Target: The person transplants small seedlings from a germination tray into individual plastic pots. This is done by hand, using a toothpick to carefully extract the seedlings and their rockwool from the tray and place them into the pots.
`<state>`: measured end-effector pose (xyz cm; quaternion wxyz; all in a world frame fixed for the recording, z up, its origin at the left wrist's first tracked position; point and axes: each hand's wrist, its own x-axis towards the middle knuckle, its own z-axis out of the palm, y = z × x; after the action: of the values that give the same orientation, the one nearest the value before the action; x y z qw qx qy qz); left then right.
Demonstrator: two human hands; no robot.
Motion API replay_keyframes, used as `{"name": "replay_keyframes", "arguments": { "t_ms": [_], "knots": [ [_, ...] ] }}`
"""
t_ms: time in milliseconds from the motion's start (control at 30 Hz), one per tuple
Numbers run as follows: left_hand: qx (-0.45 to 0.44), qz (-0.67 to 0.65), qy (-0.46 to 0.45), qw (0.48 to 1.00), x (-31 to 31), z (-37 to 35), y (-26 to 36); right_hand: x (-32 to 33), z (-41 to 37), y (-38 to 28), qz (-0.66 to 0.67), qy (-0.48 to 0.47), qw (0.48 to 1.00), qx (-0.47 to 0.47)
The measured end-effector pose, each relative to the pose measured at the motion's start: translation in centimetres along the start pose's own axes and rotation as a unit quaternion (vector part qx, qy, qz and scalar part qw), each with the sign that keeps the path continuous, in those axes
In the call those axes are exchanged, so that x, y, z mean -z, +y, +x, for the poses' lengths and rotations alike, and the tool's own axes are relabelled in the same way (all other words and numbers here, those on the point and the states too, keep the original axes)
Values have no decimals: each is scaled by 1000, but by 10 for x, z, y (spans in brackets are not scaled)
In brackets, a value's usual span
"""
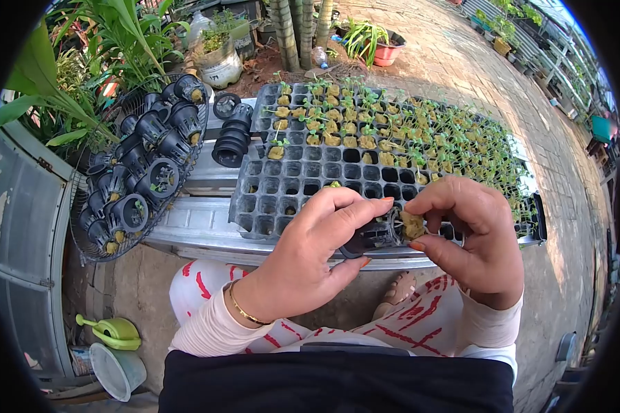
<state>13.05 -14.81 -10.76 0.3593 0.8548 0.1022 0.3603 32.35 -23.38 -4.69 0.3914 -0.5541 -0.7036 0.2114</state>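
Observation:
My left hand is closed around a black net pot that lies on its side, its slotted end facing right. At that end my right hand pinches a yellowish-brown growing plug between thumb and fingers. Whether the plug touches the pot or sits partly in it is hard to see. Both hands are over the near edge of a black seedling tray. Its far and right cells hold plugs with green seedlings, while many near-left cells are bare.
A wire basket at the left holds several black net pots, some with plugs. Stacked net pots lie beside the tray on a metal bench. A green watering can and a pale bucket stand on the ground at lower left.

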Motion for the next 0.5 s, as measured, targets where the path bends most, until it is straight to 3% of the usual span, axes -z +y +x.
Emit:
{"name": "replay_keyframes", "arguments": {
  "t_ms": [67, 333, 500],
  "knots": [
    [26, -14, 19, 999, -1, 2, 0, 2, 6, 6, 34, -1, 998, 60],
    [5, -22, 48, 999, -3, 11, -3, 6, 16, 13, 14, 19, 992, 120],
    [8, -42, 44, 998, -8, 15, -7, 13, 12, 13, 49, 8, 998, 46]
  ]
}}
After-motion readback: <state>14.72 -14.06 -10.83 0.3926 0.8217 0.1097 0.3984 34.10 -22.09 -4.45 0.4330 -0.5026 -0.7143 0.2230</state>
